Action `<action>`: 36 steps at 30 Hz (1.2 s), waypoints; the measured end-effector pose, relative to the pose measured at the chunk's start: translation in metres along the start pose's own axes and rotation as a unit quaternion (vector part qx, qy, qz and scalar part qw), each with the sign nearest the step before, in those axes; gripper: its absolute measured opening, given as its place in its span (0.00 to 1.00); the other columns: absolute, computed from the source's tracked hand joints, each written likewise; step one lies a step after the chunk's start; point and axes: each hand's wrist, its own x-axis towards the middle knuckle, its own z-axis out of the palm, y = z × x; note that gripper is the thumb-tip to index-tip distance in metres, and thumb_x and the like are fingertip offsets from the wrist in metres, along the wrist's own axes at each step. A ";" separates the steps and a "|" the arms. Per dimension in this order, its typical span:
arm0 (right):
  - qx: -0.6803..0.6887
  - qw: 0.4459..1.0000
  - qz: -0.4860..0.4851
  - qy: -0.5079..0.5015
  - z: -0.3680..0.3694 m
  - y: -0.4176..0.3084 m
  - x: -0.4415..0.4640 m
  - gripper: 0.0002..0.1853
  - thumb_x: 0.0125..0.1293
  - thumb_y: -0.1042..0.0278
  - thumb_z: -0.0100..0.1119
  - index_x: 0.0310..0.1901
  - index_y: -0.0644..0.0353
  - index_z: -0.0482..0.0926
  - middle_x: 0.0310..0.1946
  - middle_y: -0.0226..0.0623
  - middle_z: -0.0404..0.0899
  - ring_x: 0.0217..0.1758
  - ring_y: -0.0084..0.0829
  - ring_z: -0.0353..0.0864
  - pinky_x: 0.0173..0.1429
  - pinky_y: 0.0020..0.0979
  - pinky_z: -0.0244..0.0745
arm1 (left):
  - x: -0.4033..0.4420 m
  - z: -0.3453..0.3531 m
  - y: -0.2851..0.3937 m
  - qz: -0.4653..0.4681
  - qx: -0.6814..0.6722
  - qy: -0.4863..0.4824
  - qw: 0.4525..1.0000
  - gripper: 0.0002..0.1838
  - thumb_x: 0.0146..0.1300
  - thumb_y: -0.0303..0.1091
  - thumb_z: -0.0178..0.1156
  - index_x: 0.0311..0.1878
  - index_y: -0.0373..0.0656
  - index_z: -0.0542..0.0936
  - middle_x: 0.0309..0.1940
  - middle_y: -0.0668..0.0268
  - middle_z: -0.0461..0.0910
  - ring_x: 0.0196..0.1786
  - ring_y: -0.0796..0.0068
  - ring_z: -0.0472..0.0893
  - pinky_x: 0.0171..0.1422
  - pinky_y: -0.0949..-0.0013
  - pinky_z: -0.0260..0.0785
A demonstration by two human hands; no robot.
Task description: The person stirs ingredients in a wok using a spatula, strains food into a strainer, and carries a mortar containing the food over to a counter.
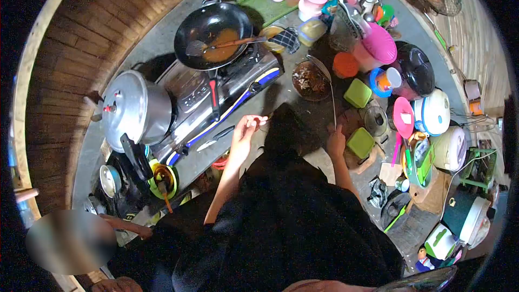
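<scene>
Through the head camera I see the right hand (pixel 335 140) closed around a long-handled utensil (pixel 333 105), which runs to the bowl (pixel 312 98) of brown food beside the stove (pixel 192 97). The left hand (pixel 247 128) is half curled nearby; I cannot tell whether its fingertips pinch anything.

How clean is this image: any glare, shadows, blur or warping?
Head view: fisheye curves the surroundings, corners black; glare streaks the steel stove; dark shadow lies between left hand and right hand; a blurred oval sits lower left.
</scene>
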 end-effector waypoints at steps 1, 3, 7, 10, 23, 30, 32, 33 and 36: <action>-0.002 1.000 -0.003 -0.002 0.005 -0.001 0.003 0.18 0.64 0.66 0.44 0.53 0.65 0.64 0.31 0.51 0.78 0.35 0.50 0.78 0.38 0.46 0.72 | -0.005 -0.007 0.001 0.000 -0.001 0.003 1.000 0.11 0.69 0.32 0.42 0.45 0.36 0.70 0.45 0.59 0.76 0.47 0.76 0.74 0.54 0.73 0.62; -0.081 0.996 0.015 0.015 0.009 -0.006 0.009 0.19 0.63 0.68 0.45 0.54 0.65 0.64 0.31 0.52 0.78 0.35 0.51 0.78 0.38 0.45 0.73 | -0.013 -0.018 0.001 -0.020 -0.027 0.011 0.999 0.10 0.69 0.31 0.43 0.44 0.35 0.70 0.44 0.59 0.76 0.49 0.75 0.74 0.56 0.72 0.61; -0.044 0.999 0.016 0.021 0.020 -0.003 0.015 0.17 0.64 0.64 0.43 0.52 0.65 0.63 0.27 0.53 0.78 0.32 0.52 0.79 0.34 0.45 0.74 | -0.021 -0.032 -0.009 0.025 -0.035 0.005 0.999 0.10 0.68 0.30 0.43 0.45 0.35 0.71 0.44 0.59 0.76 0.50 0.73 0.74 0.59 0.71 0.61; -0.082 0.996 0.028 0.014 0.016 -0.016 0.011 0.18 0.66 0.54 0.43 0.45 0.62 0.65 0.28 0.56 0.77 0.35 0.56 0.77 0.36 0.51 0.70 | -0.028 -0.032 0.001 0.033 -0.003 -0.001 0.999 0.09 0.68 0.28 0.42 0.45 0.34 0.70 0.44 0.58 0.75 0.51 0.70 0.74 0.60 0.68 0.61; -0.117 0.991 -0.004 0.071 0.020 -0.016 0.009 0.12 0.64 0.61 0.46 0.41 0.60 0.61 0.25 0.54 0.77 0.31 0.52 0.79 0.32 0.49 0.74 | -0.031 -0.063 -0.002 0.049 -0.007 0.004 0.999 0.10 0.68 0.30 0.43 0.44 0.34 0.70 0.44 0.58 0.76 0.50 0.71 0.75 0.60 0.69 0.61; 0.120 0.981 -0.086 0.125 0.027 -0.009 0.000 0.13 0.64 0.61 0.47 0.40 0.65 0.69 0.30 0.56 0.75 0.36 0.56 0.75 0.37 0.46 0.69 | -0.027 -0.065 -0.002 0.044 -0.020 -0.009 0.999 0.10 0.68 0.30 0.43 0.44 0.34 0.70 0.43 0.58 0.76 0.49 0.71 0.75 0.59 0.69 0.62; 0.119 0.985 -0.057 0.115 0.025 -0.014 -0.006 0.13 0.64 0.61 0.47 0.39 0.65 0.69 0.32 0.56 0.74 0.39 0.56 0.74 0.41 0.45 0.67 | -0.026 -0.065 -0.002 0.045 -0.027 -0.013 0.999 0.10 0.68 0.30 0.43 0.44 0.34 0.70 0.43 0.59 0.76 0.49 0.71 0.75 0.59 0.69 0.62; 0.117 0.982 -0.065 0.129 0.019 -0.025 -0.014 0.12 0.64 0.62 0.46 0.37 0.65 0.70 0.28 0.54 0.74 0.34 0.54 0.74 0.36 0.44 0.66 | -0.025 -0.065 -0.001 0.043 -0.019 -0.016 0.999 0.10 0.68 0.30 0.43 0.44 0.33 0.71 0.43 0.59 0.76 0.49 0.71 0.75 0.59 0.69 0.63; 0.120 0.982 -0.083 0.123 0.011 -0.033 -0.021 0.11 0.65 0.64 0.44 0.34 0.65 0.69 0.23 0.48 0.72 0.27 0.48 0.71 0.31 0.41 0.65 | -0.023 -0.068 -0.005 0.050 -0.022 -0.016 0.998 0.10 0.68 0.30 0.43 0.43 0.33 0.71 0.42 0.59 0.76 0.48 0.71 0.75 0.58 0.69 0.63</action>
